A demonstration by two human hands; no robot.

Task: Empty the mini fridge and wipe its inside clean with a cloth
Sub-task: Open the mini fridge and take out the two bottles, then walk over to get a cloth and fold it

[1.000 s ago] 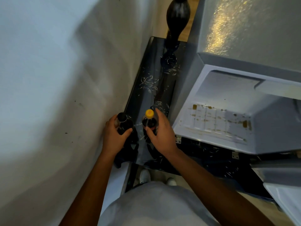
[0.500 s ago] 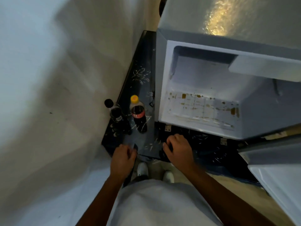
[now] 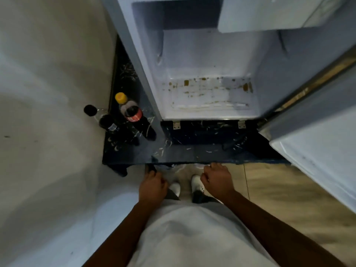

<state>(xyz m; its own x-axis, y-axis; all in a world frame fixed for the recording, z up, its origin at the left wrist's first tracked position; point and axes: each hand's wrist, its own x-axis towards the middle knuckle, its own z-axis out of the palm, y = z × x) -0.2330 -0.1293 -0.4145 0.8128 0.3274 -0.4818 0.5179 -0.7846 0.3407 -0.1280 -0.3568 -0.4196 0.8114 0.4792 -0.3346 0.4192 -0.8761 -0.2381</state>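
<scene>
Standing before the fridge [image 3: 192, 54], its door [image 3: 317, 141] swung wide, I see the smooth white cavity looks emptied, but its floor carries brown stains [image 3: 210, 89]. Wiping comes next, I judge: fetch a cloth (none in view), then rub the crusted spots firmly, working back to front. The glossy dark table [image 3: 192, 151] carries 2 bottles beside the fridge: a yellow-capped cola [image 3: 133, 112] and a black-capped one [image 3: 104, 118]. My left hand [image 3: 153, 186] and right hand [image 3: 217, 180] hang loosely curled, each grip holding nothing.
</scene>
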